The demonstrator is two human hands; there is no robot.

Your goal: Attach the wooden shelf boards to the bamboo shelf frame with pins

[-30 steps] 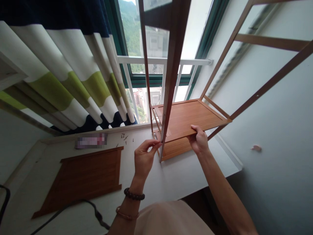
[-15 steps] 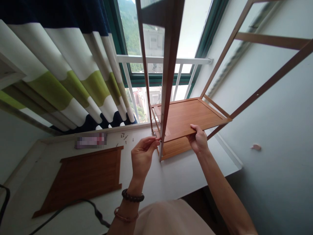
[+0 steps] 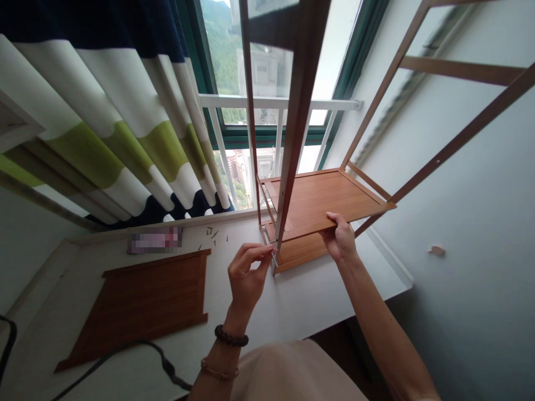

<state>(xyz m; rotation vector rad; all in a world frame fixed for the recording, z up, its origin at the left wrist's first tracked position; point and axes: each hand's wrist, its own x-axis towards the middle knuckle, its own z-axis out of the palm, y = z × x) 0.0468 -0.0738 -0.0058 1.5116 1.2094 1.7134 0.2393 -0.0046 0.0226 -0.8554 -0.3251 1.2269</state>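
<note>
A wooden shelf rack stands on the white surface, with an upper shelf board (image 3: 330,195) and a lower board (image 3: 303,252) beneath it. My right hand (image 3: 339,238) grips the upper board's front edge, thumb on top and fingers under it. At the near left upright (image 3: 288,161), my left hand (image 3: 249,273) pinches a thin metal hex key (image 3: 274,256) between thumb and fingertips. The key's short end meets the upright at the upper board's height; the screw there is hidden.
A loose wooden panel (image 3: 142,301) lies at left. Behind it are several small screws (image 3: 214,236) and a blurred package (image 3: 154,240). A black strap (image 3: 163,359) crosses the lower left. Striped curtains (image 3: 121,139), a white railing (image 3: 326,104) and a right-hand wall (image 3: 472,195) surround the surface.
My left hand has lowered slightly and shifted right, and the hex key now shows below the fingertips. The left upright's top has tilted right. My right hand keeps its grip.
</note>
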